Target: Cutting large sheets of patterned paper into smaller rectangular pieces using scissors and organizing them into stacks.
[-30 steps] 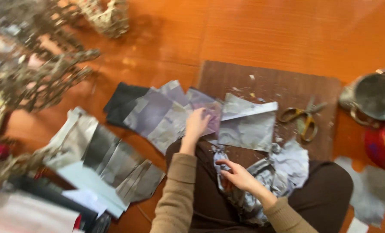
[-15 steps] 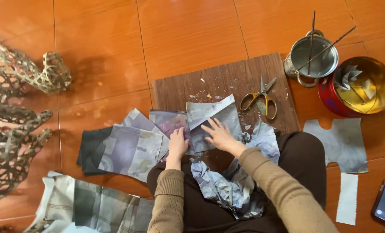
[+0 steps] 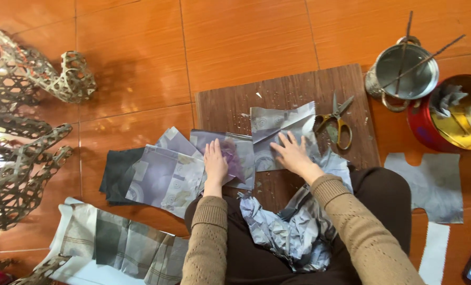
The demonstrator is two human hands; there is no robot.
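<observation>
Both hands barely shifted, left hand [image 3: 216,162] and right hand [image 3: 292,154] flat, fingers spread (grey-purple paper sheets [image 3: 235,153])

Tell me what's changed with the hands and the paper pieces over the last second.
The right hand let go of the crumpled paper in the lap and moved up onto the grey sheet on the wooden board, pressing flat. The left hand stayed flat on the purple piece. The scissors stayed on the board.
</observation>
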